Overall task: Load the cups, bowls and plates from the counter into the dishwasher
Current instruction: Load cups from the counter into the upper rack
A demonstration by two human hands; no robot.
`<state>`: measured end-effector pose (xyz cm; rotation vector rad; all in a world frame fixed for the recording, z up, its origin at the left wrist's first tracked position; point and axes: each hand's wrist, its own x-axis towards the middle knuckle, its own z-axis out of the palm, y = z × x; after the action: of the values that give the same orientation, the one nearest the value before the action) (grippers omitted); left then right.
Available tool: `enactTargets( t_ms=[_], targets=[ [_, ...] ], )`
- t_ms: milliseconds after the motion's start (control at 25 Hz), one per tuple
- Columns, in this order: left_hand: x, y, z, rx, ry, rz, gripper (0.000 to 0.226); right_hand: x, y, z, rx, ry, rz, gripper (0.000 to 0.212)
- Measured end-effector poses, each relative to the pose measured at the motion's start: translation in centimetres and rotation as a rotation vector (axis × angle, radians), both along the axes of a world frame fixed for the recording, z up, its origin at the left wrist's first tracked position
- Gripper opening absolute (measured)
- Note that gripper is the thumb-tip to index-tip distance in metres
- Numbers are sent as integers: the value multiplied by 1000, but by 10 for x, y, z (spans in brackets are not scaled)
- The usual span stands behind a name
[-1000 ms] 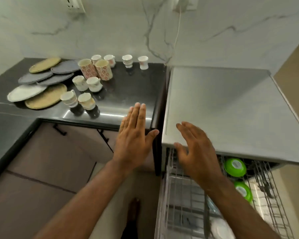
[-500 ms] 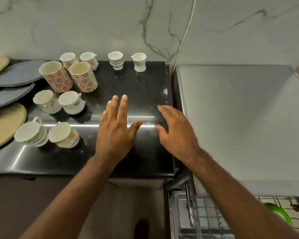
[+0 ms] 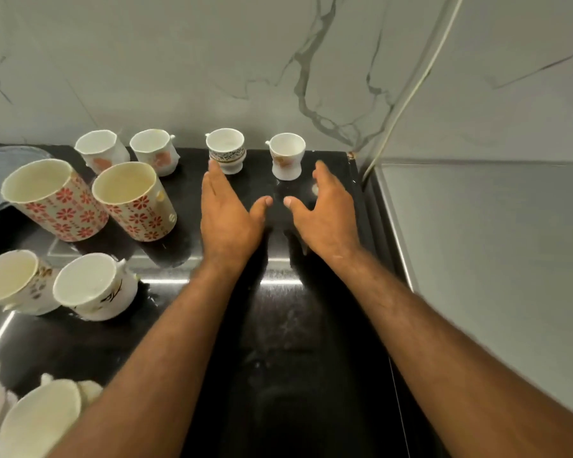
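Both hands flat, fingers spread, empty, mid-frame: left hand below banded cup, right hand beside plain cup; cups upright, mouths up, on desk.

Upright cups stand on black counter.

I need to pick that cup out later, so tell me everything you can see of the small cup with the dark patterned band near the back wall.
The banded cup is small, white and glossy like ceramic, with a dark, gold-edged patterned band around its lower body and a narrower foot. A small handle nub shows at its upper left rim. It stands upright and looks empty, on the black counter near the marble wall. The left hand reaches toward it with open fingers, fingertips at its lower left; whether they touch cannot be told.
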<state>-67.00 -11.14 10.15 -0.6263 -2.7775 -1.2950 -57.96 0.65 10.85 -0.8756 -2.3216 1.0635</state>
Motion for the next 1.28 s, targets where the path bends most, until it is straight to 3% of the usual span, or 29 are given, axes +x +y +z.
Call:
enactTargets(
  t_ms=[200, 360, 480, 600, 680, 760, 1000, 1280],
  targets=[
    [-70, 39, -1, 99, -124, 74, 123, -58, 31, -7, -183, 68, -97, 94],
    [-93, 57, -4, 97, -25, 210, 94, -93, 42, -10, -183, 74, -104, 101],
    [-97, 57, -4, 92, -18, 246, 75, -102, 43, -13, -164, 89, -156, 89],
    [-89, 46, 1, 106, -63, 246, 72, -89, 39, -15, -149, 97, -161, 73],
    [-72, 36, 5, 114, -70, 222, 76, -69, 35, -14, -137, 93, -130, 55],
    [-50, 25, 8, 128, -76, 195, 81, -45, 30, -12, -113, 96, -99, 50],
    [42, -11, 25, 129, -49, 78, 83, 50, 10, 10, -73, 123, -61, 60],
    [204, -42, 43, 133, -17, -113, 86, 233, -24, 42, -77, 146, -8, 73]
  ],
)
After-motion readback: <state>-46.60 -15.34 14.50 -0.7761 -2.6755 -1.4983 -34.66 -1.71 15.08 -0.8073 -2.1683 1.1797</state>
